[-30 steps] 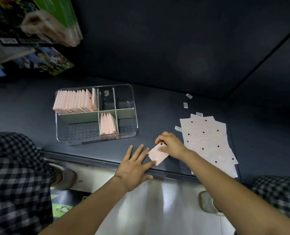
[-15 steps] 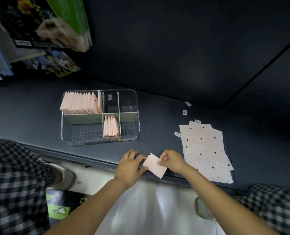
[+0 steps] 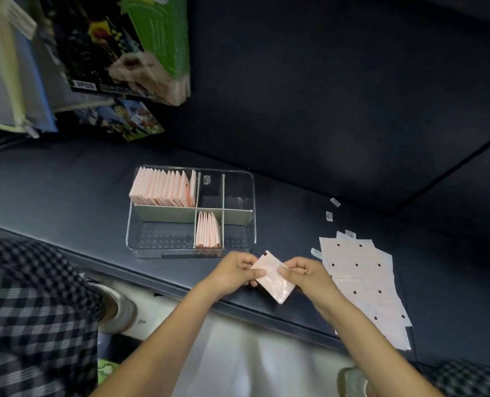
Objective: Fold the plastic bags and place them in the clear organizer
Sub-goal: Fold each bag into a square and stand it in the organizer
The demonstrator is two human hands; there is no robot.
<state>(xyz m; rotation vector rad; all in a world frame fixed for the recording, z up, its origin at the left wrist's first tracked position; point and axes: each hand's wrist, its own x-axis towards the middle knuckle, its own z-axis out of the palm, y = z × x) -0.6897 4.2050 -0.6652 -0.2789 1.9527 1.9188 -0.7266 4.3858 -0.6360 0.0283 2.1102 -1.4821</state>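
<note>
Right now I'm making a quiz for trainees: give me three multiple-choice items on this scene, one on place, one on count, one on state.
1. Where do the unfolded dotted bags lie?
A. inside the organizer
B. on the dark surface, right of the hands
C. on the floor

2. How many compartments of the clear organizer hold folded bags?
A. two
B. four
C. none

3. How is the folded pink bag held?
A. lying untouched
B. by the left hand only
C. pinched between left hand and right hand

Answers: B, the flat pile spreads beside the right hand; A, only the rear left and front middle sections show pink stacks; C, both thumbs press on it.
</note>
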